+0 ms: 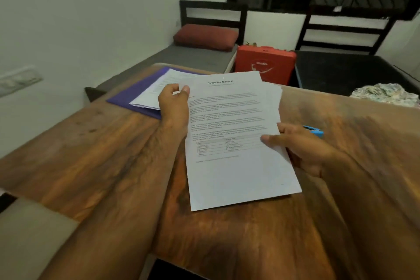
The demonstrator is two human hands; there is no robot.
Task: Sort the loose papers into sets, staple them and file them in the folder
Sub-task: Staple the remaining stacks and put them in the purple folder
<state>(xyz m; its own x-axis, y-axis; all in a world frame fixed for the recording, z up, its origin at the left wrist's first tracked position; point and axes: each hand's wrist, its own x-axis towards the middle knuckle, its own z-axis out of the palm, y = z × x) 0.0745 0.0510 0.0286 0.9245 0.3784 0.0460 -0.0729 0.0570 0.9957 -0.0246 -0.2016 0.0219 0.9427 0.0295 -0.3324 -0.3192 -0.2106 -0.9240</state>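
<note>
Grips: left grip (173,105) pinches papers (238,177) at top corner; right grip (303,150) pinches side edge; purple folder (127,98), blue stapler (314,130) on surface (91,154).

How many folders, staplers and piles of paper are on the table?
purple folder: 1
blue stapler: 1
piles of paper: 2, the held stack and the stack on the folder
Total: 4

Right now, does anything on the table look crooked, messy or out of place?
Only the stack of papers, held by the left hand and right hand: its back sheets fan out past the upper right edge of the top page, so it isn't squared for stapling. Nothing looks spilled or torn.
</note>
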